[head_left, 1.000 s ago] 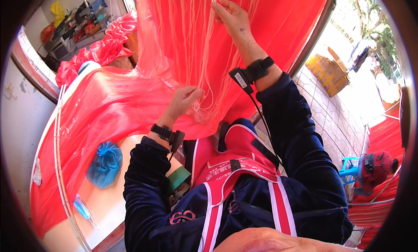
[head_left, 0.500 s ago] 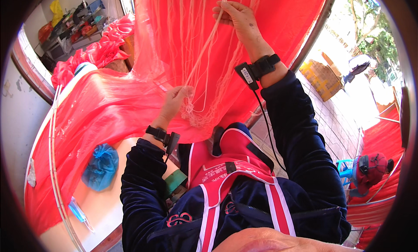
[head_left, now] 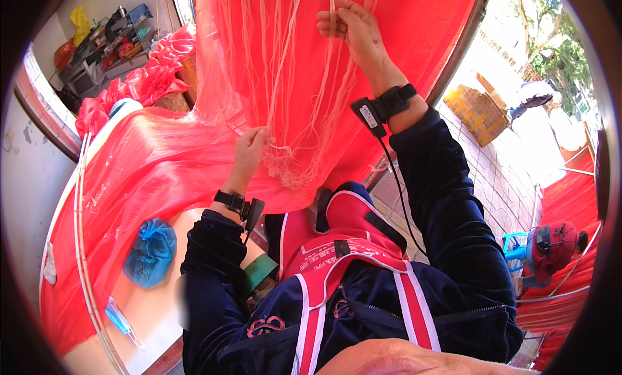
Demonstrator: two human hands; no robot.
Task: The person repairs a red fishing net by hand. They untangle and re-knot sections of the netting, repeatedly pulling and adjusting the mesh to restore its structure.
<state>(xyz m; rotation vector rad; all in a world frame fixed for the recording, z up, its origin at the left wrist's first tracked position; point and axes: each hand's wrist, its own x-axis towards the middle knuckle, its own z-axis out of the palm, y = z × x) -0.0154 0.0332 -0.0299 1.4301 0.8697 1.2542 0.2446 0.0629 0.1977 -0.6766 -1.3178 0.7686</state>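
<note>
Pale threads [head_left: 278, 73] are hanging before the red cloth [head_left: 414, 57], upper lengths running mostly separate, lower ends bunching in a tangle [head_left: 288, 169]. The left hand's [head_left: 246, 158] fingers are pinching a strand; the right hand's [head_left: 359, 33], half-curled, are meeting another, grip unclear.
</note>
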